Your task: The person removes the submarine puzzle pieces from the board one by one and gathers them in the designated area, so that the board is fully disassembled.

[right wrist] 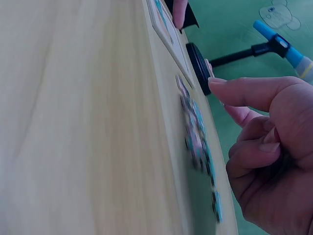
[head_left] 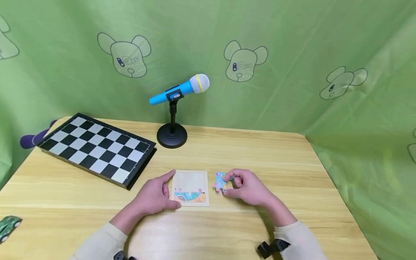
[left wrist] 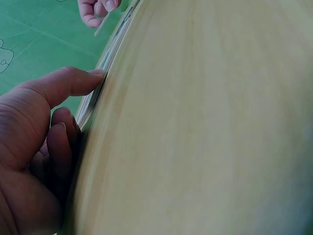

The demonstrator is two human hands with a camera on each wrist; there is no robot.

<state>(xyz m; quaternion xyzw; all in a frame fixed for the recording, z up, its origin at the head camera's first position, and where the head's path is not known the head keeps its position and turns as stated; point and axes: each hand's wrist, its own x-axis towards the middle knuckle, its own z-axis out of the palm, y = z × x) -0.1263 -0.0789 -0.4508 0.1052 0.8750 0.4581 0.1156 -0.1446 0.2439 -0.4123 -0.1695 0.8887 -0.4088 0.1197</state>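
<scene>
A square puzzle board (head_left: 190, 181) with a pale frame lies flat on the table, picture pieces (head_left: 191, 196) filling its lower part. My left hand (head_left: 155, 195) grips its left side, index fingertip at the top corner and thumb at the bottom one. To the right of the board, my right hand (head_left: 248, 187) pinches a jigsaw piece (head_left: 219, 181) between thumb and index finger. The right wrist view shows this piece (right wrist: 210, 68) nearly edge-on, raised above the table. Several loose jigsaw pieces (right wrist: 198, 132) lie below the right hand, mostly hidden by it in the head view.
A black-and-white chessboard (head_left: 99, 148) lies at the back left. Behind the puzzle board, a blue toy microphone (head_left: 180, 92) stands on a round black base (head_left: 172, 136). A green toy car (head_left: 9, 228) sits at the left edge. Green curtain (head_left: 208, 43) hangs behind the table (head_left: 260, 151).
</scene>
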